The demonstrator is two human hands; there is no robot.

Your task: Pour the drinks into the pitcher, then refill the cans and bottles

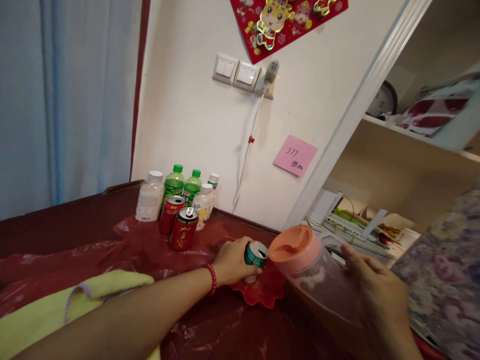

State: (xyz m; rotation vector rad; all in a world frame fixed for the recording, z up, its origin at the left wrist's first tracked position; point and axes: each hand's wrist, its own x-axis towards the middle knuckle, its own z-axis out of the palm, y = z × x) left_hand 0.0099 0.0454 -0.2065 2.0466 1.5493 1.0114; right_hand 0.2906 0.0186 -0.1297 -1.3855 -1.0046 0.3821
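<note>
My left hand (236, 262), with a red bead bracelet at the wrist, is wrapped around a small green drink can (256, 254) with its top opened. Beneath the can lies a red dish with a wavy rim (268, 295). My right hand (378, 295) grips the handle side of a clear plastic pitcher (322, 285) with an orange lid (294, 247). The pitcher leans left, its lid end close beside the can's top. Whether any liquid is flowing between them I cannot tell.
Behind my left hand stand two red cans (183, 230), green-capped bottles (174, 182) and white-capped clear bottles (150, 197). A yellow towel (112, 285) lies on the red plastic sheet (90, 247) at left. Shelves (423, 135) and a flowered cloth (438, 270) are at right.
</note>
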